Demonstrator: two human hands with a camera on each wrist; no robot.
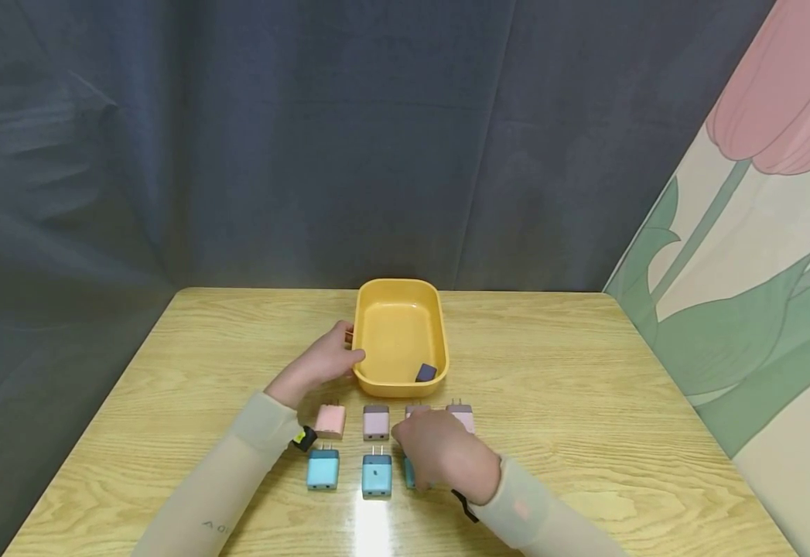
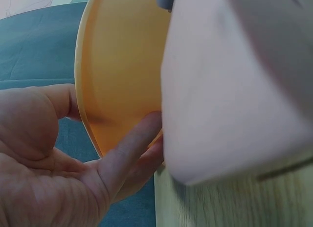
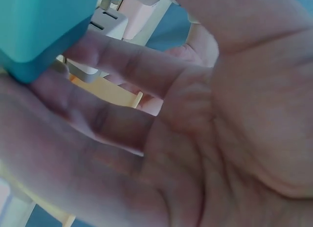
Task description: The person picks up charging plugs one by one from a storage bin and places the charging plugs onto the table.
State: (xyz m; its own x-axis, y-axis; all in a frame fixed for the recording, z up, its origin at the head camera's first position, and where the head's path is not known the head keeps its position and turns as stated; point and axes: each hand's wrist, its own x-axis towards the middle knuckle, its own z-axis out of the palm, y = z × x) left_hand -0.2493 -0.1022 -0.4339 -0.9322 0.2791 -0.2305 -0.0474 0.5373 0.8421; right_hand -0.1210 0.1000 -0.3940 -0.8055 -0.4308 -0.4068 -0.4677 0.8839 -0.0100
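My left hand (image 1: 326, 357) grips the left rim of a yellow plastic tray (image 1: 364, 382). A small dark purple block (image 1: 426, 373) lies in the tray's near right corner. My right hand (image 1: 439, 449) is over the right part of two rows of plug chargers, its fingers extended. It partly covers a lilac charger (image 1: 415, 408) and a teal charger (image 1: 410, 473). In the right wrist view, the teal charger (image 3: 49, 26) looms close by the fingertips; contact is unclear. Left of this hand sit another lilac charger (image 1: 376, 425) and a teal charger (image 1: 377, 478).
A pink charger (image 1: 330, 422) and a teal charger (image 1: 323, 472) stand at the left end of the rows. One lilac charger (image 1: 462, 418) is at the right end. The wooden table (image 1: 586, 402) meets a dark curtain (image 1: 335, 155) at the back.
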